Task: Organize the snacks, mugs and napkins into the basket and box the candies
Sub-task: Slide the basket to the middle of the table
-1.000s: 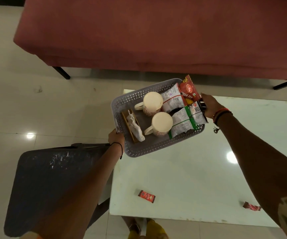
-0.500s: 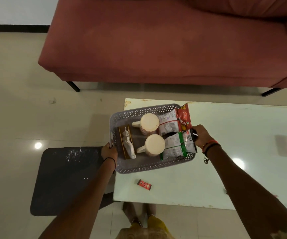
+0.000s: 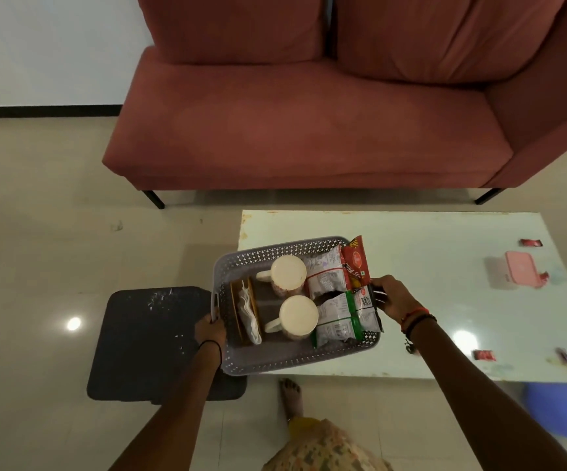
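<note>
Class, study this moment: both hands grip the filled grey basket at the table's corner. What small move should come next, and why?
Probably set the basket down on the table and let go. The left hand and right hand hold its ends; both mugs, the napkins and snack packets are inside, while red candies lie loose near the pink box.

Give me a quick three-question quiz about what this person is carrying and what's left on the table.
1. How many mugs stand in the basket?
2. True or false: only the left hand holds the basket; the right hand is free.
3. Where is the pink box? A) in the basket B) on the table C) on the sofa

Key: 1. Two. 2. False, each hand grips one end. 3. B, with red candies loose around it.
</note>
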`<state>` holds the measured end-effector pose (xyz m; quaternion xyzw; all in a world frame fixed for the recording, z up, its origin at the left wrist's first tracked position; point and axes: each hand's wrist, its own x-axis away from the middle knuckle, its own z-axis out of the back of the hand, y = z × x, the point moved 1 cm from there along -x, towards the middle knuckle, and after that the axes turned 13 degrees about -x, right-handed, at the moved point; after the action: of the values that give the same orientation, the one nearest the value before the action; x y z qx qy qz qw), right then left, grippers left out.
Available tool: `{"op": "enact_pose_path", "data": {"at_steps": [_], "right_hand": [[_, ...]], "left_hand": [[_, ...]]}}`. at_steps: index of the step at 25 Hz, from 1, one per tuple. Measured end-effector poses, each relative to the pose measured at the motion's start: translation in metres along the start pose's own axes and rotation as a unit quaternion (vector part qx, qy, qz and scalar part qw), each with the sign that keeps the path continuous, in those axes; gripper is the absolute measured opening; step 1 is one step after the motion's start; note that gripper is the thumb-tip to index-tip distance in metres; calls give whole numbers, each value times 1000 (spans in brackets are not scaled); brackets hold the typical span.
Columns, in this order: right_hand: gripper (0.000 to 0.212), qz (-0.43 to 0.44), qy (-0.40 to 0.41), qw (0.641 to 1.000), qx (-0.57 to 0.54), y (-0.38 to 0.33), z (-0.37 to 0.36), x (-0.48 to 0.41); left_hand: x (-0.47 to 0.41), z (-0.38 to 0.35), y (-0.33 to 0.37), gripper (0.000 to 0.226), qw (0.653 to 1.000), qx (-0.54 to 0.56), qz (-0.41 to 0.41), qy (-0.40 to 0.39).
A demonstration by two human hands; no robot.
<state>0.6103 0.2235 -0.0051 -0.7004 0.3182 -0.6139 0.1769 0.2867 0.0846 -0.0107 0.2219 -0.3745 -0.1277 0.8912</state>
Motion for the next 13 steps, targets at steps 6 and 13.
{"op": "enact_pose_path", "data": {"at_steps": [6, 13], "right_hand": [[24, 25, 24, 999, -5, -1, 44, 58], [15, 34, 36, 999, 19, 5, 128, 76]], "left_hand": [[66, 3, -14, 37, 999, 2, -41, -11], [136, -15, -10, 33, 996, -23, -79, -41]]}}
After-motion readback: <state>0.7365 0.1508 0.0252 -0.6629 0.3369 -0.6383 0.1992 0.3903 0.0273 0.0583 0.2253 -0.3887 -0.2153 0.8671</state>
